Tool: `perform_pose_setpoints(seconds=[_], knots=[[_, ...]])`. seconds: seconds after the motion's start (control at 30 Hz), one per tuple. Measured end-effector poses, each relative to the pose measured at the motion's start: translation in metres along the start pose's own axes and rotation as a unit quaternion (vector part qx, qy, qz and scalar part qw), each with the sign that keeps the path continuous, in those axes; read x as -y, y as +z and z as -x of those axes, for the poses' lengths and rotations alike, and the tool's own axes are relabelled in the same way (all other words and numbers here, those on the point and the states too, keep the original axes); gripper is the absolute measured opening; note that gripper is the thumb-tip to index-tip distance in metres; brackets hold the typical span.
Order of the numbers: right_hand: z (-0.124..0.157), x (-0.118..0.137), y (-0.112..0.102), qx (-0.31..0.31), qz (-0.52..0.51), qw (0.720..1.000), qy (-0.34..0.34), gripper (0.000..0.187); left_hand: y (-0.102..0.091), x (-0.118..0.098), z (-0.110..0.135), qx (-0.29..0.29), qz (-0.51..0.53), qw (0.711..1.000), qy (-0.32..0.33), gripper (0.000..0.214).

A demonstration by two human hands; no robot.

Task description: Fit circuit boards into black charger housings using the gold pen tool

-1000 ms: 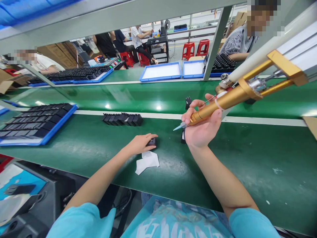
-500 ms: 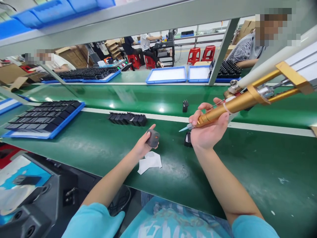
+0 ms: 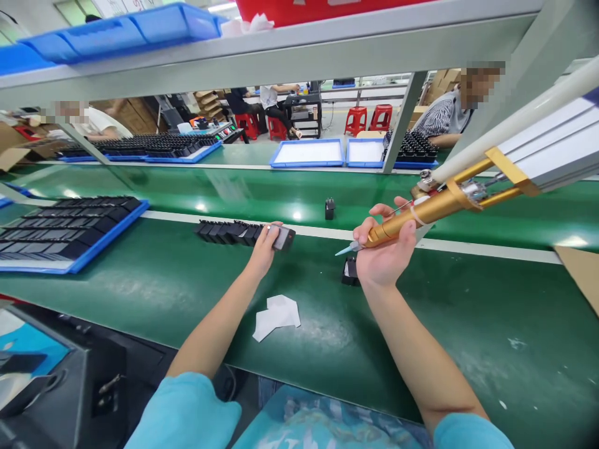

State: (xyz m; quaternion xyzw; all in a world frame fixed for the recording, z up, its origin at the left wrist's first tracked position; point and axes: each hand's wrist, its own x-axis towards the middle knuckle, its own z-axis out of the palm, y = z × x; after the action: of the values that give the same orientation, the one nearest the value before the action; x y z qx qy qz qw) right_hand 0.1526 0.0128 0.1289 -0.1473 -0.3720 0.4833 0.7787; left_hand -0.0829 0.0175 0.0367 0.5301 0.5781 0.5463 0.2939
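My left hand (image 3: 262,254) grips a small black plug-in charger (image 3: 284,238) at the right end of a row of similar chargers (image 3: 224,231). Whether it touches the row is hard to tell. My right hand (image 3: 382,262) is wrapped round a gold dispensing gun (image 3: 437,209), whose pale blue nozzle (image 3: 344,251) points left and slightly down. Just below that nozzle another charger (image 3: 349,272) rests on the green bench, partly hidden by my wrist. A single charger (image 3: 330,210) stands prongs up on the far green strip.
At the left lies a blue-edged tray (image 3: 110,240) full of chargers. White paper scraps (image 3: 278,315) are on the bench before me. A metal shelf (image 3: 299,53) crosses overhead. Cardboard (image 3: 580,271) juts in at the right. Co-workers sit beyond the blue trays (image 3: 306,164).
My left hand has moved forward and left with the charger, from above the paper to the row's end, turning the charger over. My right hand still holds the dispensing gun. The view has shifted slightly.
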Motion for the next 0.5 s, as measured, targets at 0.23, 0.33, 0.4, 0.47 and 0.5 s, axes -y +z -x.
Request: perform_pose_setpoints(seconds=[0.23,0.33,0.4,0.47,0.5], knots=[[-0.003,0.000,0.001,-0.017,0.001,1.000,-0.011,0.035,0.009,-0.059,0.063,0.104,0.266,0.958,-0.007,0.051],[-0.004,0.000,0.002,-0.025,0.005,1.000,-0.013,0.033,0.011,-0.066,0.069,0.133,0.310,0.941,0.030,0.049],[-0.003,0.000,0.003,-0.026,0.005,1.000,-0.015,0.033,0.011,-0.068,0.070,0.144,0.322,0.935,0.044,0.048],[-0.004,0.001,0.002,-0.027,0.006,1.000,-0.015,0.033,0.011,-0.068,0.070,0.146,0.323,0.934,0.050,0.048],[-0.004,0.001,0.001,-0.026,0.007,1.000,-0.013,0.033,0.011,-0.067,0.070,0.149,0.321,0.934,0.053,0.049]])
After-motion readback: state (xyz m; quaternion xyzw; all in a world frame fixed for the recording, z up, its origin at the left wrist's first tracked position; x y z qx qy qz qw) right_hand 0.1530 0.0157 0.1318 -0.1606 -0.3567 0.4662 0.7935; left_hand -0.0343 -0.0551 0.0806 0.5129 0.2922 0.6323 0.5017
